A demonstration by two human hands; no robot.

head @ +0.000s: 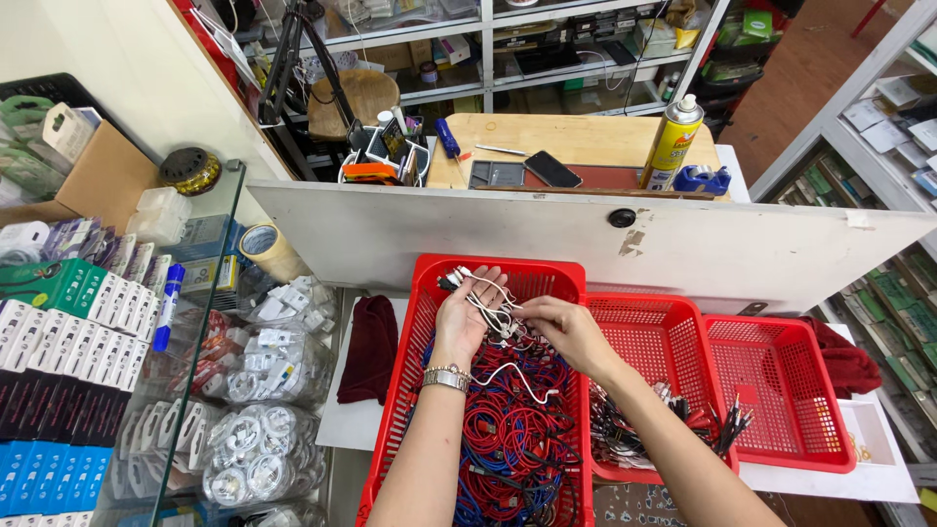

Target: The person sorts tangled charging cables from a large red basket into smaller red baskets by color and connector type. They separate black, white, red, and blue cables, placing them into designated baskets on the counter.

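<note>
My left hand (pixel 467 314), with a metal watch on the wrist, is raised palm up over a big red basket (pixel 427 283) and holds a small bunch of white cables (pixel 496 310). My right hand (pixel 564 330) pinches the same white cables just to the right of the left palm. One white cable end hangs down to about wrist height. Below both hands the basket is full of tangled red and blue cables (pixel 512 439).
A second red basket (pixel 664 337) with dark cables sits to the right, and a third, nearly bare red basket (pixel 781 385) beyond it. A dark red cloth (pixel 371 346) lies left. A white panel (pixel 586 239) stands behind. A glass case (pixel 185 371) of packaged accessories fills the left.
</note>
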